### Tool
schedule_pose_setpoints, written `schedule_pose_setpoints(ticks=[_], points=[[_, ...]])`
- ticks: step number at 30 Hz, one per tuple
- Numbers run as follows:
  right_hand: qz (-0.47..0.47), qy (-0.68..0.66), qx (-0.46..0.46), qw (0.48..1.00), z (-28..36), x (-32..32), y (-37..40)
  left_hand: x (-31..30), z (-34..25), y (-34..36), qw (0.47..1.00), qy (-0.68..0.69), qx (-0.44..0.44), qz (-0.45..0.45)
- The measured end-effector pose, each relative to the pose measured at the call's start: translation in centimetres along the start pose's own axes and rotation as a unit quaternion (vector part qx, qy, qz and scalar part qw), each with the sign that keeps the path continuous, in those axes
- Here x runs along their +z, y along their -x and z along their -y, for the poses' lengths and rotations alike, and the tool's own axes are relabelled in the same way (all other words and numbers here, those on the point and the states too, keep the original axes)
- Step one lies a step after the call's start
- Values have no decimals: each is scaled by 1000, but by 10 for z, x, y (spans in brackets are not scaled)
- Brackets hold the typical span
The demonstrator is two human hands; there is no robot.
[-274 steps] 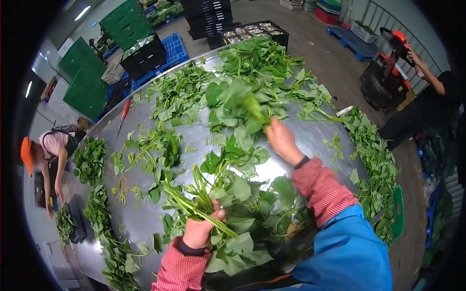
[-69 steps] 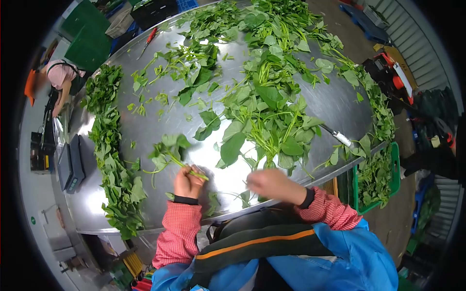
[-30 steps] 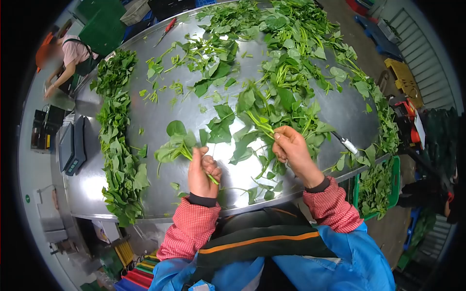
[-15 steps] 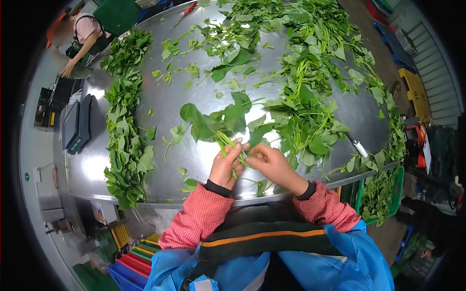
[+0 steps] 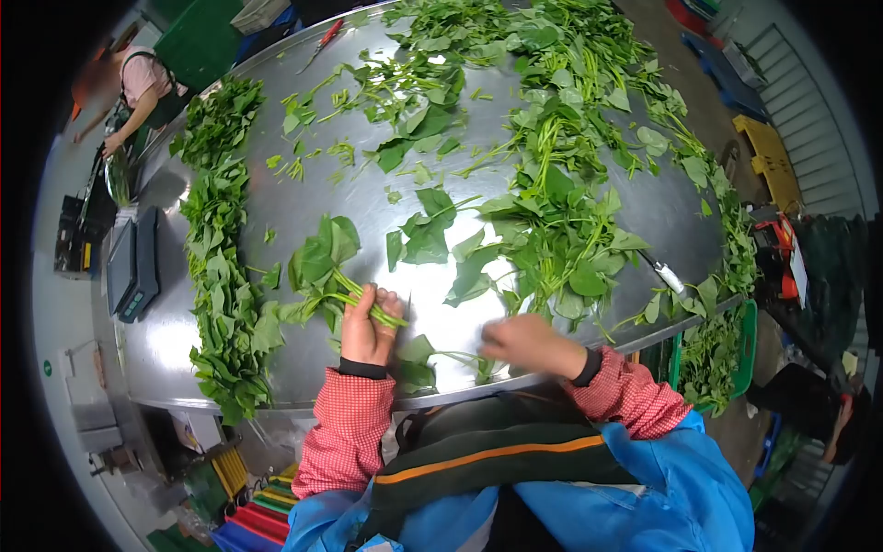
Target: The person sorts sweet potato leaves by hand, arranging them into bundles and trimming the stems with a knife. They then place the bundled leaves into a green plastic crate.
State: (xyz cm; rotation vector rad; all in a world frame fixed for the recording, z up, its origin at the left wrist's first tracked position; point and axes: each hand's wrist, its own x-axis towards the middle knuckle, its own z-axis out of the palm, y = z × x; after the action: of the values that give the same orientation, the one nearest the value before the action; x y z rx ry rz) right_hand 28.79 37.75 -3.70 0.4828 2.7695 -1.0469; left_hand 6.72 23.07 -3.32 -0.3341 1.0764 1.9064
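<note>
Over the table (image 5: 317,198), left grip (image 5: 366,333) clasps leafy stems (image 5: 344,282); right grip (image 5: 533,345) blurred, can't tell; scale panel (image 5: 138,305) unreadable.

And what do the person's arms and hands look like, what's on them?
The left hand and right hand look bare, without gloves. Next come black cuffs, then red-and-white checked sleeves, and bright blue cloth higher up.

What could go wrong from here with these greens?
The white-handled tool, perhaps a knife, lies beside the heap of leafy stems; the right hand might get nicked reaching there. The row of greens runs to the near edge of the metal table; some might drop off.
</note>
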Motion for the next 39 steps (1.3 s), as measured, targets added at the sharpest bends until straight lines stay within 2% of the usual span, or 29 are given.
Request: schedule_pose_setpoints(ticks=[1,2,5,8,9,12,14,15,18,19,21,22,25,26,29,30,32,34,37,38,39], points=[[-54,-40,20,998,-4,-3,2,-9,6,-5,999,23,-25,15],[-103,-34,86,990,-10,-12,7,-16,13,-7,997,47,-51,29],[-213,72,222,949,-34,-33,25,-15,30,-9,985,61,-157,32],[-212,134,327,911,-59,-36,34,-8,42,-7,960,83,-260,68],[-223,114,333,909,-74,-39,40,-5,45,-8,949,86,-293,78],[-342,136,337,867,-116,-61,65,12,44,-4,955,73,-279,74],[-393,145,354,836,-127,-84,83,10,45,-5,954,79,-279,71],[-431,169,334,821,-127,-91,88,13,46,-4,956,74,-277,62],[-427,111,279,853,-103,-70,75,21,52,-4,959,56,-271,59],[-380,86,281,877,-82,-60,66,25,55,-3,957,55,-277,69],[-241,25,368,898,-73,-38,45,36,64,-2,952,51,-288,89],[-255,-32,395,882,-82,-28,35,44,66,2,954,40,-285,84],[-363,-109,348,857,-83,-37,25,54,72,2,957,10,-284,66],[-356,-134,333,863,-72,-53,28,54,71,2,958,3,-276,76],[-376,-245,214,868,-72,-84,30,55,62,2,967,21,-241,85],[-362,-373,134,843,-84,-84,26,55,59,0,968,24,-229,98],[-345,-221,189,892,-97,-68,26,59,56,2,972,20,-211,105],[-324,-111,248,906,-79,-72,27,68,51,6,975,10,-191,109],[-374,-75,178,907,-50,-72,26,85,50,13,983,-47,-141,108],[-428,-2,127,895,-42,-68,23,86,51,9,981,-48,-132,135],[-420,22,97,902,-34,-67,19,94,51,9,980,-76,-118,139]])
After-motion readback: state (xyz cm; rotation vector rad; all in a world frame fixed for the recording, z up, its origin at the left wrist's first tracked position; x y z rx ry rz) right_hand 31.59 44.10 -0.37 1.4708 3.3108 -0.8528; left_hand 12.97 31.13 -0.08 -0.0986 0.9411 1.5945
